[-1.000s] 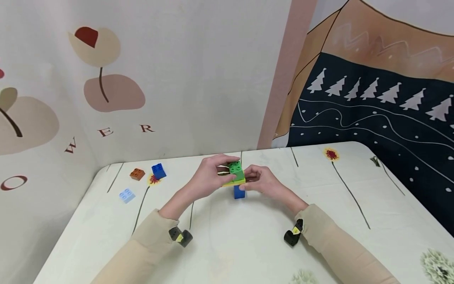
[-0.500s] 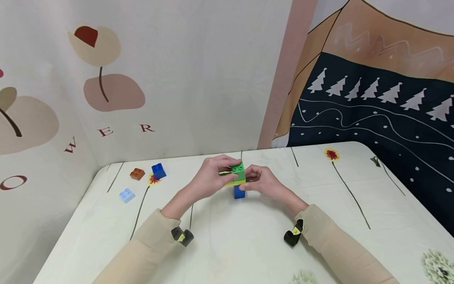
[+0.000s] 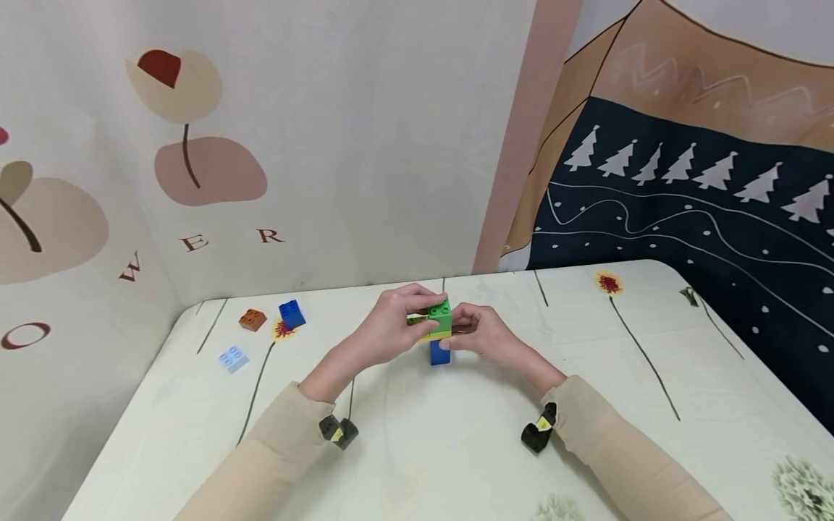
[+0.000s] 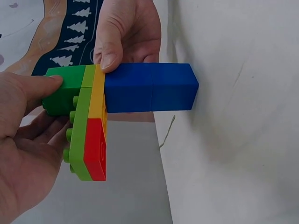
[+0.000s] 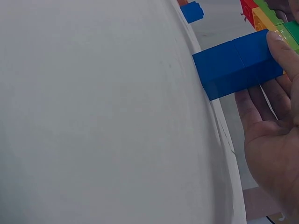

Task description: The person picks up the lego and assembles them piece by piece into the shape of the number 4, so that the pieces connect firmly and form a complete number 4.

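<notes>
Green plastic tops the stack near the middle of the desk [image 3: 423,441]: a green brick [image 4: 71,97], pinched by the left hand [image 3: 391,323], its thumb on the near face and its fingers round the far side. Below the green brick comes a lime layer [image 4: 79,140] with bare studs along its left part, then a yellow brick [image 4: 96,98] and a red brick [image 4: 96,149] side by side, the red one further left. Under the yellow one, an upper blue brick [image 4: 128,88] sits on a lower blue brick [image 4: 173,88], forming an upright column that appears to stand on the desk. The right hand [image 3: 485,334] grasps the upper blue brick by its top, the thumb close to the yellow one. Well apart, toward the desk's back left, lie an orange-brown brick [image 3: 252,320], a loose dark blue brick [image 3: 292,313] on a printed flower, and a pale blue brick [image 3: 233,359] nearer the front.
</notes>
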A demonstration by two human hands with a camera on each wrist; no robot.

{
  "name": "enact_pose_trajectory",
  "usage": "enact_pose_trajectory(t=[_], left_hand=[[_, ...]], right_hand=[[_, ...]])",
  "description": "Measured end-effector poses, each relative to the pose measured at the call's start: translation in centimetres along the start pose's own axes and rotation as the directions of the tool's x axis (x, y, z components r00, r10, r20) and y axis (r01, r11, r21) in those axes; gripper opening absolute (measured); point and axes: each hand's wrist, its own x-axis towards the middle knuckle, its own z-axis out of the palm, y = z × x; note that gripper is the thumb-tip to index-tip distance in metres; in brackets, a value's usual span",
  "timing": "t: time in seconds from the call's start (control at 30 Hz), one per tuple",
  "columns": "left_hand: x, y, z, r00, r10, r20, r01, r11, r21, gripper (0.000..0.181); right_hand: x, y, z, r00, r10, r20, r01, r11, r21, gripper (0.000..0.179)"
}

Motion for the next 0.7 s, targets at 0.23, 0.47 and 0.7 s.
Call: enact_pose_trajectory(t=[0.23,0.47,0.7], left_hand=[[-0.02,-0.01,-0.05,1.0,0.0,0.005,0.0,1.0,0.021,0.041],[0.19,-0.26,-0.23,0.998,-0.05,0.025,0.051,0.998,-0.025,0.043],[0.3,-0.25,-0.43,0.993,-0.112,0.043,0.116,0.988,-0.106,0.044]], right_hand=[[0.0,-0.19,0.04,1.0,-0.001,-0.004,0.001,1.0,-0.007,0.028],[0.05,-0.15,0.0,1.0,0.005,0.005,-0.005,1.0,-0.004,0.029],[0.02,-0.05,-0.08,1.0,0.001,0.011,-0.001,1.0,-0.004,0.028]])
